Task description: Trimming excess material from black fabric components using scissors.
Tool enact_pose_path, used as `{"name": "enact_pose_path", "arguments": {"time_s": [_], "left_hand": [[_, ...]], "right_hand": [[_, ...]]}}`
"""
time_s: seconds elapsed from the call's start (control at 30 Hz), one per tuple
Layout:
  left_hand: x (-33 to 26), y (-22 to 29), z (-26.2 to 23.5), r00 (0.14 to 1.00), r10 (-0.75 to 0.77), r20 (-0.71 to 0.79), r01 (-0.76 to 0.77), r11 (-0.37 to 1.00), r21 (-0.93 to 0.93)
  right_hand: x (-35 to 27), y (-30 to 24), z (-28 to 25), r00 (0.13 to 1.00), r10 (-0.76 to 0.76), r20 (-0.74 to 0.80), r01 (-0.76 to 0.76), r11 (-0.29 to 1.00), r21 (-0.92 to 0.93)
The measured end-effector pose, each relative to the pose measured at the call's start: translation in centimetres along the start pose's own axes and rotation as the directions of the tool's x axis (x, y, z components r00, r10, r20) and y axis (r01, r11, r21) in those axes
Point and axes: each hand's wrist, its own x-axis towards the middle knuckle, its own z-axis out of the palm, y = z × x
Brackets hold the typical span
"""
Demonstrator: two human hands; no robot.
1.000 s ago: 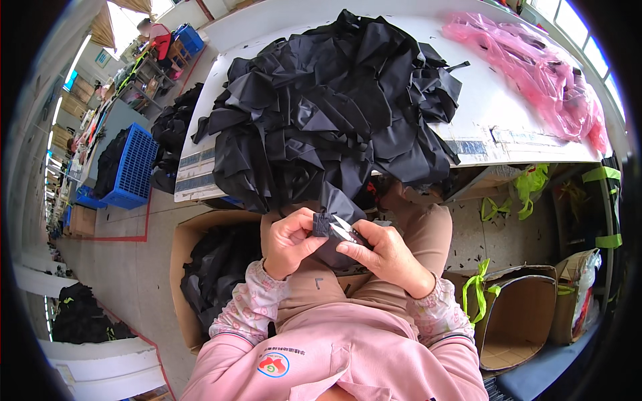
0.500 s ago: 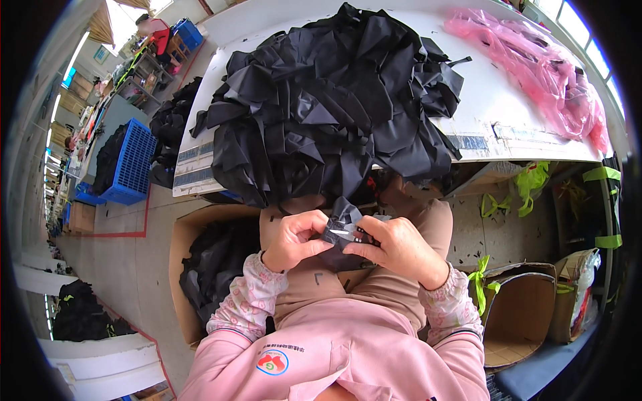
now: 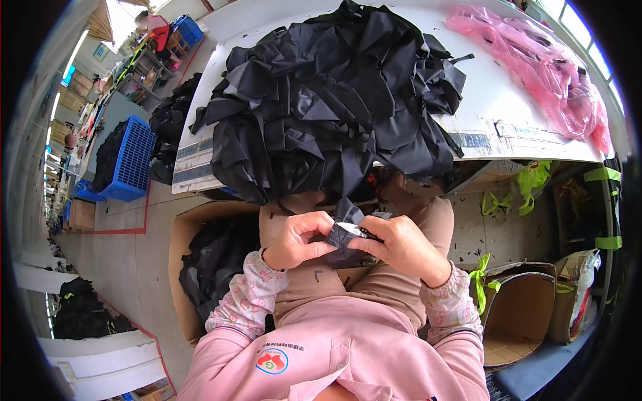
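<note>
We are looking down at a seated person's two hands, which meet above the lap, just in front of the desk (image 3: 491, 110). The left hand (image 3: 301, 239) is closed on a folded piece of black fabric (image 3: 338, 238), pinching its edge between thumb and fingers. The right hand (image 3: 400, 244) is wrapped around small metal snips (image 3: 349, 228), whose pale blades lie against that fabric; we cannot tell whether the blades are apart or together, since the fingers and the cloth cover much of them. The piece of black fabric sits between the two hands, over the brown trousers (image 3: 428, 247), with one corner pointing up toward the desk. Above it we see a large heap of black fabric (image 3: 328, 107), crumpled across the middle of the desk and drooping over the near edge. A pink plastic bag (image 3: 528, 77) lies on the desk to the right of the heap. Beside the person's left leg stands an open cardboard box (image 3: 180, 260) with more dark cloth in it, and farther left we find a blue crate (image 3: 136, 164) on the floor. At the right, an open carton (image 3: 518, 307) stands near bright green strips (image 3: 479, 284) knotted at its rim. In the far upper left we make out another person in red (image 3: 159, 33).
</note>
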Motion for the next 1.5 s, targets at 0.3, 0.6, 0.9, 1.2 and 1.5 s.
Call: {"name": "enact_pose_path", "arguments": {"time_s": [0.3, 0.6, 0.9, 1.2, 1.5], "left_hand": [[0.8, 0.8, -1.3, 0.967, -0.164, 0.196, 0.178, 0.983, -0.054], [0.9, 0.5, -2.5, 0.911, -0.265, 0.317, 0.328, 0.93, -0.165], [1.4, 0.8, -2.8, 0.845, -0.31, 0.435, 0.383, 0.919, -0.089], [1.9, 1.0, -2.4, 0.693, -0.42, 0.586, 0.543, 0.839, -0.041], [1.8, 1.3, -2.1, 0.651, -0.451, 0.61, 0.561, 0.828, 0.014]], "right_hand": [[-0.6, -0.1, -1.3, 0.988, 0.026, 0.149, -0.041, 0.994, 0.098], [-1.1, 0.0, -1.0, 0.987, -0.032, 0.155, 0.028, 0.999, 0.03], [-1.1, 0.0, -1.0, 0.977, -0.065, 0.205, 0.067, 0.998, 0.0], [-0.4, -0.4, -0.3, 0.944, -0.186, 0.272, 0.185, 0.982, 0.03], [-0.6, -0.1, 0.0, 0.937, -0.193, 0.292, 0.214, 0.976, -0.04]]}}
